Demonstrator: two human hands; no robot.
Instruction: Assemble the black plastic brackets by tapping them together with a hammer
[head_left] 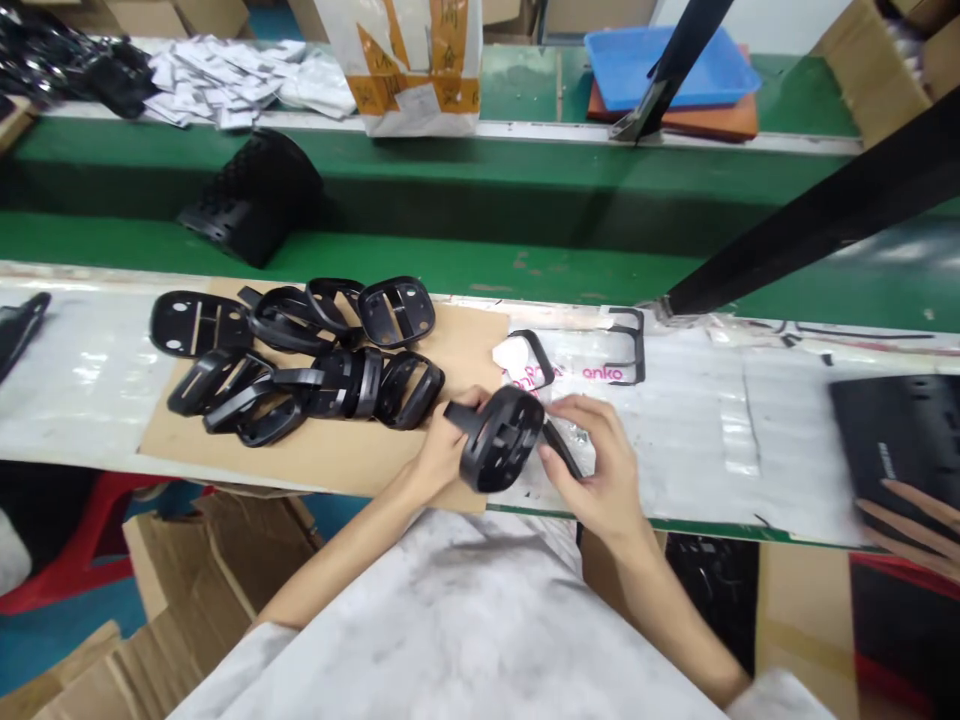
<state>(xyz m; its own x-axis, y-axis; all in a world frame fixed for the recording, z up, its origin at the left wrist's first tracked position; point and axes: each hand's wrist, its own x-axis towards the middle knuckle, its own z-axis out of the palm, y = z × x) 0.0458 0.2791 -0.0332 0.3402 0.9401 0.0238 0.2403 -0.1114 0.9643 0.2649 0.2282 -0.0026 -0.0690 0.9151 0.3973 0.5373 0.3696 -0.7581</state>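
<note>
My left hand (448,440) is closed around the side of a black plastic housing (501,440), oval with slots and a strip jutting out at its left. At its right edge my right hand (600,465) grips a thin dark plastic piece (561,447) between thumb and fingers, close against the housing; whether they are joined I cannot tell. Left of my hands, several similar black plastic parts (397,312) lie in two rows on a cardboard sheet (472,345). Just beyond my hands are a curved black frame (541,358) and a black bracket-shaped strip (639,345).
At the right edge another person's hand (911,525) rests by a black panel (900,430). A dark post (817,205) slants over the bench. Behind stand a black ribbed part (259,195), a printed bag (420,70), a blue tray (675,65) and piled white packets (221,80).
</note>
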